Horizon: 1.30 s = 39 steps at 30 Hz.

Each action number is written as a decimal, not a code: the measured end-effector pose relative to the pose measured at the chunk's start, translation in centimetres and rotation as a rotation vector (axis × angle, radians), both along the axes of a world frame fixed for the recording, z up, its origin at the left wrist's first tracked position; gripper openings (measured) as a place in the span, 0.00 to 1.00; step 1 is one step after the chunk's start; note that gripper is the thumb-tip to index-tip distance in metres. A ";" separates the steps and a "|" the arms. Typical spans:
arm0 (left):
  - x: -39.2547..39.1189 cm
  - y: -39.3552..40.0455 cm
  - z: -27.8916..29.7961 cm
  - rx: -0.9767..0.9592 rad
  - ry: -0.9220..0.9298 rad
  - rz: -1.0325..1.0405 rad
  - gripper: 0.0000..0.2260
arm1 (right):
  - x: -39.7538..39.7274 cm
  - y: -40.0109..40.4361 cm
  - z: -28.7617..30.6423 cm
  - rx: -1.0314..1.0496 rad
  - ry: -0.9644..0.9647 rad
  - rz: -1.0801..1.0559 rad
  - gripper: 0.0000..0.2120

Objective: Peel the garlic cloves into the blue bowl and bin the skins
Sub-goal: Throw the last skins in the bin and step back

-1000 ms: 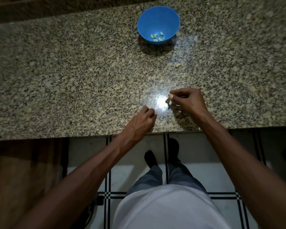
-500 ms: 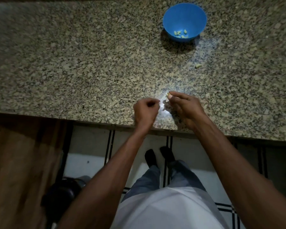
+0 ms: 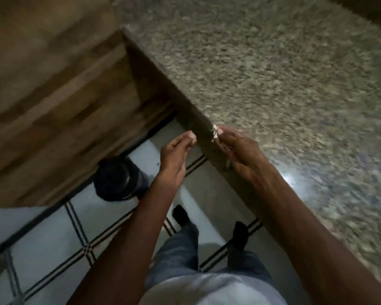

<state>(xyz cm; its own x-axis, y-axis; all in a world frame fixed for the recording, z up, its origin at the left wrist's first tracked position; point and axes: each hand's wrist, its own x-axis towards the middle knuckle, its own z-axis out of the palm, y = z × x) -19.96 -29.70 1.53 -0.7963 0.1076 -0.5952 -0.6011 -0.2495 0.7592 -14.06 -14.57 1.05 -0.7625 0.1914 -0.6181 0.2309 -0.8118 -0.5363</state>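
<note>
My right hand (image 3: 240, 150) is over the near edge of the granite counter (image 3: 273, 73) and pinches pale garlic skins (image 3: 215, 131) between thumb and fingertips. My left hand (image 3: 176, 153) is just off the counter's edge, above the floor, a short gap left of the right hand. Its fingertips are drawn together, and the blur hides whether anything is pinched between them. The blue bowl is out of view.
A dark round bin (image 3: 119, 179) stands on the tiled floor (image 3: 53, 234) below and left of my left hand, against a wooden cabinet (image 3: 53, 95). The counter's corner (image 3: 124, 29) lies at the upper left. My legs and feet are below.
The view has swung left, so the bowl has left the frame and the bin has come in. Both hands have moved from over the counter to its edge, the left one past it.
</note>
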 end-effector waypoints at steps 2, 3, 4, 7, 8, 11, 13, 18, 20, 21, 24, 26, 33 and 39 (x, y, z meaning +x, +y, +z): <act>-2.4 -5.2 -0.5 -0.003 0.009 0.124 0.08 | -4.0 -4.5 -0.4 0.028 -0.002 0.117 0.10; -3.6 -7.8 -0.9 -0.009 0.013 0.182 0.10 | -5.9 -6.9 -0.8 0.035 -0.002 0.172 0.10; -4.8 -10.5 -1.5 -0.010 0.012 0.235 0.10 | -7.9 -9.4 -1.2 0.045 -0.004 0.222 0.09; -7.6 -17.8 -3.4 -0.026 -0.023 0.343 0.09 | -12.3 -16.9 -3.1 0.071 -0.015 0.331 0.08; -8.6 -20.0 -4.2 -0.042 -0.048 0.368 0.08 | -13.7 -19.2 -3.8 0.083 -0.021 0.360 0.08; -11.0 -26.7 -6.9 -0.102 -0.111 0.431 0.05 | -17.6 -26.1 -6.9 0.113 -0.039 0.447 0.11; -12.1 -30.8 -9.1 -0.119 -0.155 0.465 0.05 | -19.5 -30.0 -9.5 0.127 -0.060 0.507 0.11; -13.5 -39.0 -14.4 -0.202 -0.265 0.577 0.08 | -22.3 -37.3 -15.7 0.165 -0.123 0.655 0.12; -13.5 -41.4 -16.4 -0.207 -0.267 0.601 0.07 | -23.1 -39.4 -17.6 0.165 -0.113 0.728 0.18; -13.3 -42.5 -17.5 -0.224 -0.267 0.571 0.09 | -23.3 -40.3 -18.3 0.181 -0.132 0.749 0.18; -13.2 -45.2 -20.4 -0.240 -0.304 0.561 0.12 | -24.2 -42.7 -20.6 0.213 -0.199 0.773 0.12; -13.2 -46.4 -22.0 -0.260 -0.338 0.605 0.10 | -24.8 -44.3 -22.1 0.236 -0.230 0.809 0.08; -13.9 -48.8 -29.3 -0.297 -0.343 0.591 0.05 | -26.4 -48.8 -29.7 0.333 -0.323 0.935 0.17; -15.3 -50.2 -35.9 -0.233 -0.452 0.550 0.06 | -28.0 -51.2 -34.9 0.066 -0.287 0.859 0.11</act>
